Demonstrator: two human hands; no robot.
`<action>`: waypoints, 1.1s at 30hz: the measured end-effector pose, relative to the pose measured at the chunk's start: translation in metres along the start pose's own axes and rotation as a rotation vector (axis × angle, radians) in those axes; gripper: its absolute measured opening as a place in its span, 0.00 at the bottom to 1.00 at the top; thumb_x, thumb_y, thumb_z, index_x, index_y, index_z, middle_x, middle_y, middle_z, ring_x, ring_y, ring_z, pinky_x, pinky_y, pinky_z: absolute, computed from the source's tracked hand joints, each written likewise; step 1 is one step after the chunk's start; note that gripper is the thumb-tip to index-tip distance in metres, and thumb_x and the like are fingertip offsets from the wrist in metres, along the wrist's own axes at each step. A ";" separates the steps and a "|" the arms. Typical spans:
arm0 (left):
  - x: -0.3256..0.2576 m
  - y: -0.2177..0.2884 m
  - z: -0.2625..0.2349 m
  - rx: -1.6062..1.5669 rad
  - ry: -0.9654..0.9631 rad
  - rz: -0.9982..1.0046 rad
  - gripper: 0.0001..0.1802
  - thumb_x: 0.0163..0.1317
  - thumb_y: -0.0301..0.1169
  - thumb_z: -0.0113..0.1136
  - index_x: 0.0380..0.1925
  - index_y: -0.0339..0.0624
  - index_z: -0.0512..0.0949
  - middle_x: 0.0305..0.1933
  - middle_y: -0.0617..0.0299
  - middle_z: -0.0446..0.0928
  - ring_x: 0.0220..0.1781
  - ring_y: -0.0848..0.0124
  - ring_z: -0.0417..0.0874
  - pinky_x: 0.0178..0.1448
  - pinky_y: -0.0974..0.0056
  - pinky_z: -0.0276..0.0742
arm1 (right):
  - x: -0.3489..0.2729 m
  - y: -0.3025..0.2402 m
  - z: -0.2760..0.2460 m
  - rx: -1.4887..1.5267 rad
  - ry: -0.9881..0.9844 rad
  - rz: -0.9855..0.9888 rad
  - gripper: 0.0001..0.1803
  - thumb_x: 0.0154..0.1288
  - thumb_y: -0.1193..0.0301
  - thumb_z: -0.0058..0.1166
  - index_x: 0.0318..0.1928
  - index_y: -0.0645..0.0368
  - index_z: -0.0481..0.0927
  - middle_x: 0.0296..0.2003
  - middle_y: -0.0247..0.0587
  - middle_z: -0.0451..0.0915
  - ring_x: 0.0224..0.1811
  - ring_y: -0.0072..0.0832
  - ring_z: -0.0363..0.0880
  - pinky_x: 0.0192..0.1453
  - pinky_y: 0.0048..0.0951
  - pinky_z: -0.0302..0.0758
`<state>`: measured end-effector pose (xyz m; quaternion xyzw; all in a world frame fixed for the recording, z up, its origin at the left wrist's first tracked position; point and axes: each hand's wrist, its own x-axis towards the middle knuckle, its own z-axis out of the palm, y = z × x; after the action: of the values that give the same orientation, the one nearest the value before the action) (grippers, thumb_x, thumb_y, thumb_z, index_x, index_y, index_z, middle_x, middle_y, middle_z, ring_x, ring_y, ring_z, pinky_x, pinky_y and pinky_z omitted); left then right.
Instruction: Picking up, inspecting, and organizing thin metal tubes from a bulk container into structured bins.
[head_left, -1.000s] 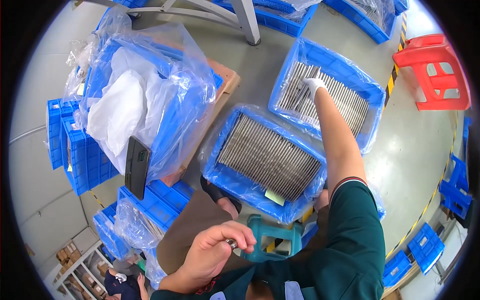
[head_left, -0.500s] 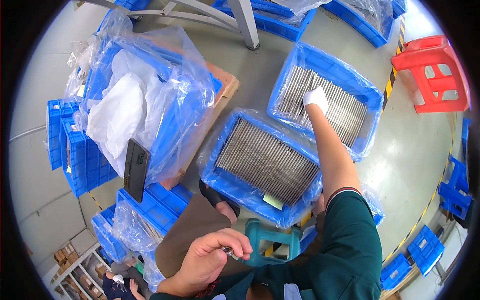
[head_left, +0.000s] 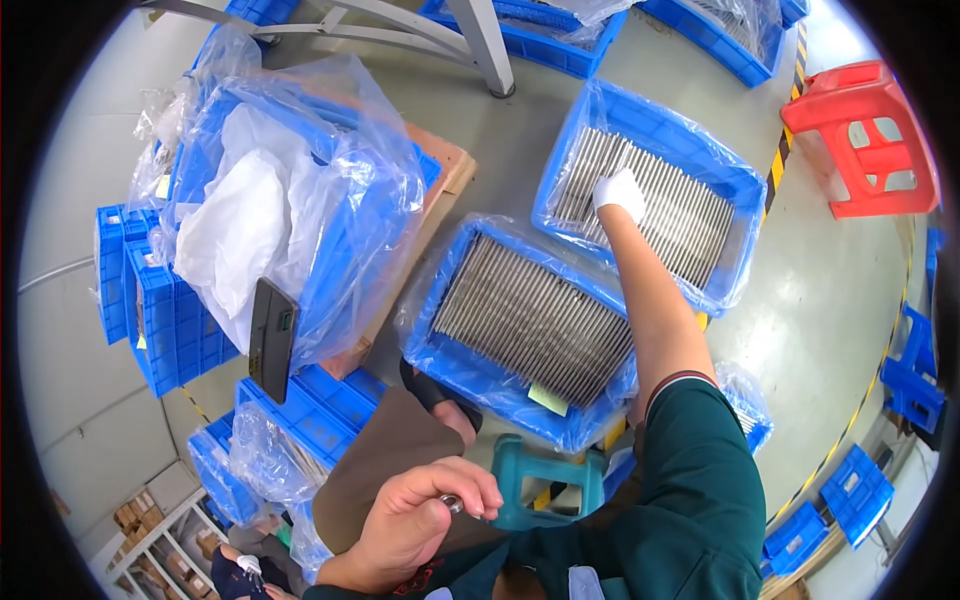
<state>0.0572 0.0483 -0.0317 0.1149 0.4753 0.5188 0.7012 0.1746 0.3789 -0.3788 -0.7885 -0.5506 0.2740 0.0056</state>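
Note:
My right hand (head_left: 620,193), in a white glove, rests on a row of slim metal rods (head_left: 690,215) in the far blue bin (head_left: 745,245). Its fingers look drawn together, and whatever lies under them is hidden. Low in front of my body, my bare left hand (head_left: 425,515) is closed, with a small shiny metal piece (head_left: 453,503) between thumb and fingers. Only the rounded end of that piece shows. Closer to me, another plastic-lined blue bin (head_left: 425,350) holds more rods (head_left: 530,315) packed side by side, with a pale yellow slip (head_left: 547,400) at its near edge.
At left, a large blue bin (head_left: 335,300) with plastic film and white sheets stands on a wooden pallet (head_left: 455,170); a dark flat device (head_left: 271,340) is at its near side. A teal stool (head_left: 510,510) is between my legs. A red stool (head_left: 860,140) stands far right.
My right hand has shifted slightly left across the rods in the far bin. My left hand keeps its grip on the metal piece in nearly the same place.

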 end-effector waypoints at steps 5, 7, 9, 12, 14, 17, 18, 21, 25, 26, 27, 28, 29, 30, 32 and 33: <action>-0.001 0.001 0.001 0.002 -0.003 -0.009 0.20 0.64 0.43 0.53 0.36 0.32 0.75 0.42 0.50 0.73 0.43 0.66 0.75 0.51 0.62 0.69 | -0.004 -0.009 -0.005 -0.014 -0.049 -0.006 0.19 0.58 0.58 0.51 0.45 0.56 0.77 0.44 0.53 0.80 0.48 0.45 0.79 0.52 0.39 0.74; -0.001 0.001 0.001 0.004 -0.003 -0.012 0.20 0.64 0.43 0.53 0.36 0.32 0.75 0.42 0.50 0.73 0.43 0.66 0.75 0.51 0.62 0.69 | -0.006 -0.013 -0.001 -0.002 -0.067 -0.003 0.19 0.58 0.58 0.51 0.45 0.56 0.78 0.44 0.53 0.80 0.48 0.45 0.79 0.52 0.39 0.74; 0.001 0.001 0.001 0.008 -0.008 -0.006 0.20 0.64 0.43 0.53 0.36 0.32 0.75 0.43 0.50 0.73 0.43 0.66 0.75 0.51 0.62 0.70 | -0.004 -0.014 0.004 0.025 -0.064 -0.012 0.18 0.58 0.60 0.50 0.44 0.56 0.78 0.44 0.52 0.79 0.49 0.45 0.79 0.52 0.39 0.74; 0.001 0.000 0.000 0.004 -0.011 -0.016 0.20 0.64 0.43 0.54 0.36 0.32 0.75 0.43 0.50 0.73 0.42 0.66 0.75 0.51 0.62 0.70 | -0.001 -0.017 0.014 0.059 -0.047 0.021 0.17 0.59 0.61 0.49 0.45 0.56 0.78 0.45 0.53 0.79 0.49 0.45 0.78 0.52 0.40 0.74; 0.000 0.001 0.000 0.010 0.000 -0.020 0.21 0.64 0.44 0.54 0.36 0.32 0.75 0.43 0.50 0.73 0.42 0.66 0.75 0.51 0.62 0.70 | -0.005 -0.022 0.014 0.048 -0.094 -0.005 0.16 0.60 0.63 0.46 0.45 0.56 0.78 0.45 0.52 0.79 0.49 0.45 0.78 0.53 0.40 0.74; 0.001 0.001 0.001 0.013 -0.001 -0.026 0.21 0.63 0.45 0.54 0.36 0.32 0.75 0.43 0.50 0.73 0.42 0.66 0.75 0.51 0.62 0.70 | -0.004 -0.021 0.019 -0.014 -0.090 -0.091 0.16 0.62 0.65 0.42 0.44 0.58 0.78 0.45 0.52 0.79 0.50 0.45 0.78 0.53 0.41 0.73; 0.000 0.001 0.001 0.014 0.003 -0.027 0.22 0.63 0.45 0.54 0.36 0.32 0.75 0.43 0.50 0.73 0.42 0.66 0.75 0.51 0.62 0.70 | -0.007 -0.021 0.018 -0.014 -0.093 -0.092 0.16 0.62 0.65 0.42 0.44 0.58 0.78 0.45 0.52 0.79 0.50 0.45 0.78 0.53 0.41 0.73; -0.003 -0.001 0.000 0.004 0.002 -0.002 0.20 0.64 0.43 0.54 0.35 0.33 0.75 0.43 0.50 0.73 0.42 0.66 0.75 0.52 0.62 0.69 | -0.012 -0.024 0.016 -0.006 -0.081 -0.047 0.16 0.62 0.65 0.41 0.45 0.57 0.77 0.45 0.52 0.79 0.50 0.44 0.78 0.55 0.40 0.73; -0.005 -0.001 0.001 0.005 0.017 0.001 0.17 0.64 0.40 0.53 0.35 0.32 0.75 0.42 0.49 0.73 0.42 0.66 0.75 0.51 0.62 0.70 | -0.013 -0.024 0.014 -0.042 -0.123 -0.049 0.18 0.59 0.64 0.45 0.47 0.57 0.79 0.47 0.52 0.79 0.51 0.44 0.77 0.55 0.39 0.73; -0.005 -0.002 0.000 0.012 0.003 0.011 0.16 0.64 0.38 0.52 0.35 0.32 0.75 0.42 0.49 0.73 0.42 0.66 0.75 0.51 0.62 0.70 | -0.012 -0.023 0.015 -0.059 -0.136 -0.057 0.19 0.59 0.64 0.45 0.47 0.56 0.80 0.47 0.52 0.78 0.52 0.44 0.77 0.55 0.39 0.72; -0.006 -0.002 -0.001 0.016 0.000 0.014 0.15 0.64 0.37 0.52 0.34 0.32 0.75 0.42 0.49 0.73 0.42 0.65 0.75 0.51 0.62 0.70 | -0.014 -0.023 0.014 -0.058 -0.185 -0.062 0.19 0.59 0.63 0.45 0.48 0.57 0.80 0.48 0.52 0.78 0.54 0.43 0.76 0.56 0.38 0.72; -0.007 -0.001 -0.001 0.060 -0.010 0.020 0.17 0.64 0.40 0.52 0.34 0.32 0.75 0.41 0.49 0.73 0.41 0.66 0.75 0.51 0.62 0.70 | -0.013 -0.018 0.013 -0.091 -0.181 -0.096 0.20 0.58 0.63 0.45 0.48 0.57 0.80 0.49 0.52 0.77 0.54 0.44 0.75 0.56 0.38 0.71; -0.006 0.000 0.000 0.062 -0.022 0.035 0.19 0.64 0.41 0.53 0.34 0.32 0.75 0.41 0.50 0.73 0.41 0.66 0.75 0.50 0.63 0.70 | -0.010 -0.014 0.011 -0.125 -0.177 -0.131 0.20 0.58 0.63 0.46 0.48 0.58 0.80 0.49 0.52 0.77 0.54 0.45 0.75 0.57 0.38 0.71; -0.004 0.002 0.002 0.057 -0.048 0.040 0.20 0.64 0.43 0.53 0.33 0.33 0.75 0.41 0.50 0.73 0.41 0.66 0.75 0.49 0.63 0.70 | 0.007 0.004 0.012 -0.156 -0.140 -0.219 0.20 0.57 0.63 0.46 0.47 0.59 0.80 0.48 0.53 0.77 0.54 0.46 0.75 0.57 0.37 0.71; -0.011 0.006 0.004 0.114 -0.010 0.080 0.23 0.63 0.47 0.53 0.33 0.33 0.75 0.38 0.52 0.73 0.38 0.69 0.74 0.46 0.66 0.70 | 0.004 0.005 0.003 -0.136 -0.155 -0.242 0.20 0.55 0.62 0.46 0.42 0.61 0.82 0.45 0.56 0.78 0.51 0.48 0.76 0.56 0.37 0.71; -0.016 0.005 0.001 0.089 0.015 0.115 0.24 0.63 0.48 0.53 0.33 0.33 0.74 0.36 0.53 0.73 0.36 0.69 0.73 0.44 0.66 0.69 | -0.005 0.000 -0.007 -0.097 -0.182 -0.189 0.21 0.55 0.62 0.44 0.43 0.61 0.82 0.45 0.57 0.78 0.51 0.48 0.77 0.56 0.38 0.71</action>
<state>0.0549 0.0379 -0.0189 0.1690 0.4957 0.5374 0.6610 0.1766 0.3761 -0.3707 -0.7045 -0.6331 0.3157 -0.0568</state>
